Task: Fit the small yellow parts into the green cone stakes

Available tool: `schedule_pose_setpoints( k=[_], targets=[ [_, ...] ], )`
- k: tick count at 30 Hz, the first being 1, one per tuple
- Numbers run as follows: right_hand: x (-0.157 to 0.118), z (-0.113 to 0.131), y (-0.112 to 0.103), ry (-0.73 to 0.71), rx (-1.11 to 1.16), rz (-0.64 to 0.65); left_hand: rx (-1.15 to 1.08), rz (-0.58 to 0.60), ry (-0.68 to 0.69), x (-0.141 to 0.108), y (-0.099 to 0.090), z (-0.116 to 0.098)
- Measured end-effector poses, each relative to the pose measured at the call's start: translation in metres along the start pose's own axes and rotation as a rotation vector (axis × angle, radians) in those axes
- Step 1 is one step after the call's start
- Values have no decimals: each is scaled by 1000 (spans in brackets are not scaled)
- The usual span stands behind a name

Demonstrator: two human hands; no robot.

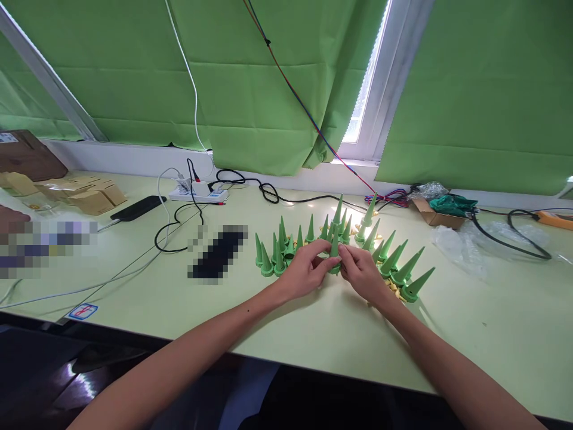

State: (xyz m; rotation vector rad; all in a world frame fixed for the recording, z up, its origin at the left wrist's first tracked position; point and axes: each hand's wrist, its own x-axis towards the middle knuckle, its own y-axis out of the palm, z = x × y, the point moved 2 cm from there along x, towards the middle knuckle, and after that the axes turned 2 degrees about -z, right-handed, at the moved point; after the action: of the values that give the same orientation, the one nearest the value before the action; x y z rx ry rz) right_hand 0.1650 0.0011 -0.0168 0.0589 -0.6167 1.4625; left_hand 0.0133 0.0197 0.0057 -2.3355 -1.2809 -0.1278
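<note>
Above the table, my left hand grips a green pointed cone with a ridged base, held tip up between thumb and fingers. My right hand is closed against the right side of this same cone, its thumb and finger pinched together; whatever lies between them is hidden. Several like cones stand upright to the left of and behind my hands. More cones lean or lie to the right, one with a small hole in its base. Small yellowish pieces are scattered among them.
A pixelated dark flat object lies left of the cones. Farther left are a power strip, cables, a black pouch-like object and cardboard boxes. Another person's hand shows at the left edge. Plastic bags and a small carton are on the right.
</note>
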Motion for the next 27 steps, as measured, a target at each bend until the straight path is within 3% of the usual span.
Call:
schedule_pose_setpoints(
  k=[4, 7, 16, 22, 27],
  targets=[
    [1, 2, 0, 17, 9, 9, 116, -56, 142, 0, 0, 2],
    [2, 2, 0, 25, 24, 8, 134, -62, 162, 0, 0, 2],
    [0, 0, 0, 29, 45, -2, -75, 29, -93, -1, 2, -1],
    [0, 0, 0, 8, 14, -19, -137, 72, -131, 0, 2, 1],
    [-1, 3, -1, -25, -54, -21, -314, 91, -180, 3, 3, 6]
  ],
)
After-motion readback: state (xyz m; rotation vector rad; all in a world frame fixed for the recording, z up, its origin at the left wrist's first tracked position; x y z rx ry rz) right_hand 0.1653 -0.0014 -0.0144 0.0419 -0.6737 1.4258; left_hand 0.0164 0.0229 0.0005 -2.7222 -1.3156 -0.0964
